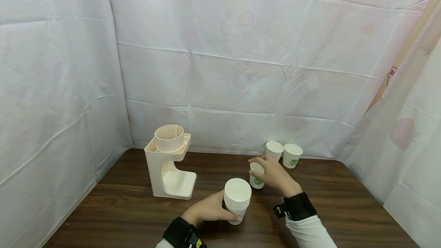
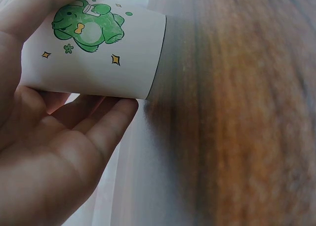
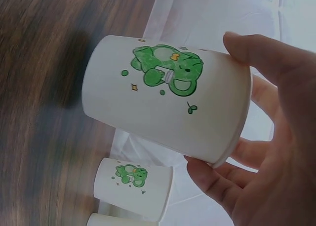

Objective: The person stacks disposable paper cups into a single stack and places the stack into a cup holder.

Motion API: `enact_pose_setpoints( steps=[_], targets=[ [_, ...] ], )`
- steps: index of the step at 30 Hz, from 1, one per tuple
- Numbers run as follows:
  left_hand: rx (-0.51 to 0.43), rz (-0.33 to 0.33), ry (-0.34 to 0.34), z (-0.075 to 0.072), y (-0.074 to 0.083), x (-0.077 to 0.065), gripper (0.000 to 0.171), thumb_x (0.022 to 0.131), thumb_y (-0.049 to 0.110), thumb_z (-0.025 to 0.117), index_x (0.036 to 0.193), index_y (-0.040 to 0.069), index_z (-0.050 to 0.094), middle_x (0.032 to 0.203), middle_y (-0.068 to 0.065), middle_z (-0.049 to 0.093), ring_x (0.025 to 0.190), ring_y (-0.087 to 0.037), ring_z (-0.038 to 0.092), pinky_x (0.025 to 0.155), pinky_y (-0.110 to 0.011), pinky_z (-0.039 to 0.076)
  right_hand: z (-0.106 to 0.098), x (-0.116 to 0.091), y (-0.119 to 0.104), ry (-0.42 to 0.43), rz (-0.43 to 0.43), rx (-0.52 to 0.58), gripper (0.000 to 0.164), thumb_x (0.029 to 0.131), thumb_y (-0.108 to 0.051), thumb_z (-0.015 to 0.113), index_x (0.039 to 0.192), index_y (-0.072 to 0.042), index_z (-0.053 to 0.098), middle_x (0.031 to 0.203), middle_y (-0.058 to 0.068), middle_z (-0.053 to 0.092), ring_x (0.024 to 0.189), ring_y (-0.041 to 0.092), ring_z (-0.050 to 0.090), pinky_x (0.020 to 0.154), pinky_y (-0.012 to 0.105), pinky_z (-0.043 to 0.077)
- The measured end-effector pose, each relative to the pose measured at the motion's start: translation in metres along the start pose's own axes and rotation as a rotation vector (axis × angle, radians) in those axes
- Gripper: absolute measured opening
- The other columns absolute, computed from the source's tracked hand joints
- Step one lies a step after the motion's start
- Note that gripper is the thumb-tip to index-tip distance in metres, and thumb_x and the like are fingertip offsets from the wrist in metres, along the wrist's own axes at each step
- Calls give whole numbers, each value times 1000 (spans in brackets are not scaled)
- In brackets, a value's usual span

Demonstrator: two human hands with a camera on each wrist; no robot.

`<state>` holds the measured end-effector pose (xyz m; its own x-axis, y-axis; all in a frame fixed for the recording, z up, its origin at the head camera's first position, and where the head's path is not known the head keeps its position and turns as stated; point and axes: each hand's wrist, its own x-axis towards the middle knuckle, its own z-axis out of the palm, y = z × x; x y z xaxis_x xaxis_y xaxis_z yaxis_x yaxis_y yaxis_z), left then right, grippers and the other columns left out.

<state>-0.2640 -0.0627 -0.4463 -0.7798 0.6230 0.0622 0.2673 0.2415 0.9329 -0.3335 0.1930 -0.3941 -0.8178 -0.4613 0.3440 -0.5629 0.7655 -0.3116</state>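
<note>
One cup [image 1: 257,182] on my feed is gripped near its rim by the right hand [image 1: 275,173], between two standing cups [image 1: 292,157] and the cup stack [image 1: 237,198] that the left hand [image 1: 211,207] curls round

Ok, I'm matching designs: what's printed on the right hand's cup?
The cup shows a green cartoon animal, clearest in the right wrist view.

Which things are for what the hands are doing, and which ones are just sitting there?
Part of the job:
- the stack of cups, held by the left hand
- the single cup, held by the right hand
- probably the two cups behind, untouched

Probably just there:
- the cream stand, which neither hand touches
- the pale cloth behind
</note>
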Motion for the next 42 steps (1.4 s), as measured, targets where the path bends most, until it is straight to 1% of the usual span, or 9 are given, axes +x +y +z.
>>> enact_pose_setpoints(
  steps=[10,15,22,32,35,39,42],
  targets=[
    [9,-8,5,0,0,0,76,79,20,85,143,18,44,124,11,61,117,-12,57,102,-41,40,-6,-6,-7,-31,1,14,33,96,-30,71,126,-17,67,123,16,59,116,36,55,90,54,48],
    [4,-15,-2,0,-1,0,76,79,20,85,143,18,44,124,11,61,117,-12,57,103,-42,40,-9,-10,-9,-45,-2,22,33,95,-30,71,126,-18,67,121,16,59,114,36,55,88,54,49],
    [1,-7,-4,0,0,1,76,79,20,85,143,18,44,124,11,61,116,-11,57,102,-41,40,-13,-15,-11,-23,-55,30,33,94,-26,72,125,-16,67,120,17,59,113,37,55,86,55,49],
    [13,-2,-3,1,0,1,75,79,20,85,142,18,44,123,11,61,115,-11,57,102,-39,40,-20,-19,-14,-81,-23,30,34,97,-29,69,130,-20,65,127,18,56,119,39,53,91,57,46],
    [8,-3,-3,1,0,1,74,79,20,85,141,18,45,123,11,61,115,-11,57,102,-40,40,-23,-20,-17,-79,-23,33,36,96,-29,70,131,-19,64,129,18,55,120,40,52,92,58,46],
    [-10,0,-8,1,0,1,73,79,19,85,141,18,45,122,11,62,115,-11,57,102,-41,40,-26,-22,-19,-64,-43,26,37,97,-30,69,131,-19,64,130,17,56,122,40,51,93,58,45],
    [-21,15,-15,1,0,1,74,79,18,84,141,18,44,123,10,61,116,-12,57,102,-41,40,-29,-24,-19,-50,-44,30,36,97,-30,69,131,-20,64,130,17,56,122,39,51,94,58,45]
  ],
)
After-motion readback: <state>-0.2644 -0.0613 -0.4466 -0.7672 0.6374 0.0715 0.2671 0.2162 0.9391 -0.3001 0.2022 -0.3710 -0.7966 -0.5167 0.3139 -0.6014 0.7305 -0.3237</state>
